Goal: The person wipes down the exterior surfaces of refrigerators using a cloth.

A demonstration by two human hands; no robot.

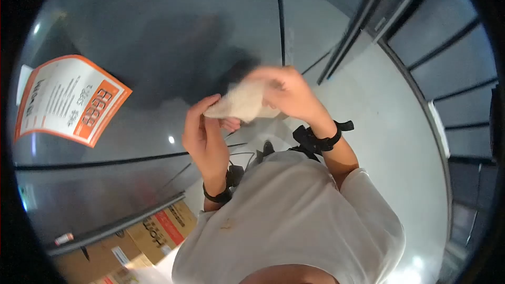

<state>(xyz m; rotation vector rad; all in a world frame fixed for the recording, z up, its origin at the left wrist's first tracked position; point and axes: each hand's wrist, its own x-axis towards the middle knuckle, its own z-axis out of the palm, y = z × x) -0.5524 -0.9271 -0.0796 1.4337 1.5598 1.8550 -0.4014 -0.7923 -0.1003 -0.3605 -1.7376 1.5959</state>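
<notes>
A small beige cloth (239, 102), folded into an uneven shape, is held up between my two hands in front of a dark glossy panel (142, 73). My left hand (202, 134) pinches its left corner between thumb and fingers. On the other side, my right hand (289, 92) grips the right part of the cloth and is slightly blurred by motion. Some of the right fingers are hidden behind the cloth. Black straps circle both wrists.
An orange-and-white price sheet (68, 100) is fixed to the panel at left. Printed cardboard boxes (152, 234) stand at lower left. Pale floor (389, 137) stretches to the right, bordered by dark-framed panels (447, 73). Dark seams cross the glossy surface.
</notes>
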